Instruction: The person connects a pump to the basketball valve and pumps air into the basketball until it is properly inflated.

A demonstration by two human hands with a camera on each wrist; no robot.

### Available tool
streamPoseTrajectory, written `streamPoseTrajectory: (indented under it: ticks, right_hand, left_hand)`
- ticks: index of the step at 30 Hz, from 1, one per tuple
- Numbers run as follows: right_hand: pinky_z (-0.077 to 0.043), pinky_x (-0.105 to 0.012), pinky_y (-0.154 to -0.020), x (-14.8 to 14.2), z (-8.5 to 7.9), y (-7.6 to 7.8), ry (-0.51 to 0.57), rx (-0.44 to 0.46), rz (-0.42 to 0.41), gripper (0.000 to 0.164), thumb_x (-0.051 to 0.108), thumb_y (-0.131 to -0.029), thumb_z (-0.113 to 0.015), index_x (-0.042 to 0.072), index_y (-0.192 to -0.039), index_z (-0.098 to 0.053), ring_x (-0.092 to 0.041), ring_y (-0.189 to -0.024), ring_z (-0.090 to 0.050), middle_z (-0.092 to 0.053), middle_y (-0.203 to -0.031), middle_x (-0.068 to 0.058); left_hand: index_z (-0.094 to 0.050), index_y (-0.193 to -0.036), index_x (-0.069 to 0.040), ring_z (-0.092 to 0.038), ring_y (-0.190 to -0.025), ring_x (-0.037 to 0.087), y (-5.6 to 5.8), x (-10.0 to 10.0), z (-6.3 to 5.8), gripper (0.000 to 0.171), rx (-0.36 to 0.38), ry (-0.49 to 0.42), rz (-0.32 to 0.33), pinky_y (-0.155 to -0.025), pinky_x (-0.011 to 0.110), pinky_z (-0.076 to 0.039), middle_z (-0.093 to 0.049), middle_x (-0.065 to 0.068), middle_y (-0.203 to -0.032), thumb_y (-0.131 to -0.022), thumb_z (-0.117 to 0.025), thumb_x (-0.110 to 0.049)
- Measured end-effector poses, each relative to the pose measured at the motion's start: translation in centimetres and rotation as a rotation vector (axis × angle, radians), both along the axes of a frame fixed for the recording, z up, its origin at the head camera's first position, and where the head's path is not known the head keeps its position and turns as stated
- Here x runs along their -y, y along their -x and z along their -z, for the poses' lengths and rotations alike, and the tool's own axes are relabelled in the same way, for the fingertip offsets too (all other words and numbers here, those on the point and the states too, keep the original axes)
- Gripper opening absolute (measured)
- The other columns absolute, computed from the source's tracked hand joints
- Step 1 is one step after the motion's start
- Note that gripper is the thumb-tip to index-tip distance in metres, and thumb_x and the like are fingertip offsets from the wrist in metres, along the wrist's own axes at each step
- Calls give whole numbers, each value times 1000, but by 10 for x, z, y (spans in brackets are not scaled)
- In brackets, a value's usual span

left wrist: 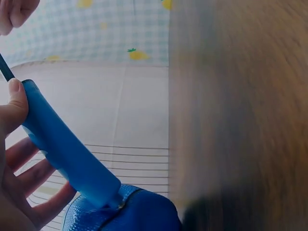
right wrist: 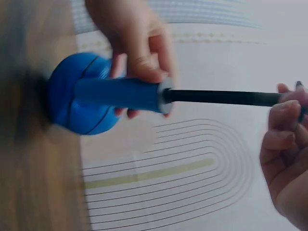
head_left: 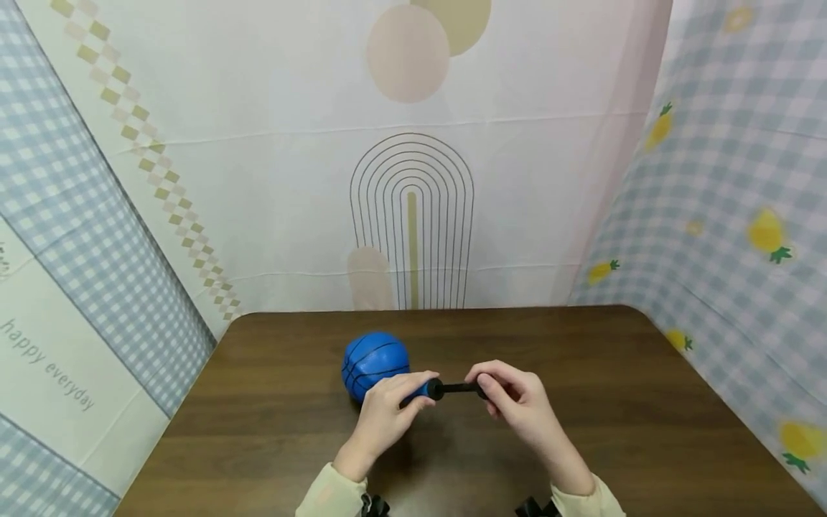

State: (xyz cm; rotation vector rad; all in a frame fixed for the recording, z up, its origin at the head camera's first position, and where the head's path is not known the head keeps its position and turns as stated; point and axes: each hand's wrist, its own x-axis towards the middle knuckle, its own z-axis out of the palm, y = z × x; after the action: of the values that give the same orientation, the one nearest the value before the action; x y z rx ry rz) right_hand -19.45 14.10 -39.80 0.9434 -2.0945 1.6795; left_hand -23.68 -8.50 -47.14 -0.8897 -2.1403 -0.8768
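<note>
A blue ball with black seam lines [head_left: 377, 362] sits on the wooden table, left of centre. My left hand [head_left: 390, 409] grips the blue barrel of a hand pump [left wrist: 72, 144], thumb on one side and fingers on the other. The barrel's far end meets the ball in the left wrist view. A black pump rod [right wrist: 216, 96] extends out of the barrel toward the right. At the rod's outer end, my right hand [head_left: 517, 402] pinches the black handle between thumb and fingers; the fingers hide most of that handle.
The brown wooden table [head_left: 258, 445] has rounded far corners. Behind it hangs a pale cloth [head_left: 291, 215] with arch and circle prints. Checked cloth with yellow fruit prints [head_left: 711, 251] hangs at the right, and blue checked cloth [head_left: 58, 129] at the left.
</note>
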Motion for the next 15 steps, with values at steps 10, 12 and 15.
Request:
streamPoseTrajectory:
  ticks: [10, 12, 15]
  right_hand:
    - [-43, -27, -39, 28, 48, 22, 1, -18, -12, 18, -5, -98, -47, 4, -99, -62, -15, -46, -47, -49, -60, -10]
    - [-44, -27, -39, 31, 55, 24, 1, -4, -10, 17, -4, -99, -46, 3, -99, -61, -18, -45, -46, -49, -59, -12]
    - [-45, -27, -40, 35, 60, 24, -7, 33, -15, 16, -2, -100, -45, 4, -99, -61, -16, -44, -46, -48, -58, -13]
  left_hand:
    - [-70, -117, -14, -72, -91, 12, -4, -2, -4, 40, -155, 23, 14, -77, 30, -56, -75, 0, -102, -78, -78, -23]
    - [-71, -115, -13, -71, -90, 13, -3, -3, -5, 38, -183, 34, 17, -78, 30, -55, -76, 1, -100, -79, -77, -24]
    - [-72, -114, -14, -71, -89, 12, -4, -1, -6, 37, -179, 58, 9, -77, 29, -55, -76, 0, -98, -79, -77, -26]
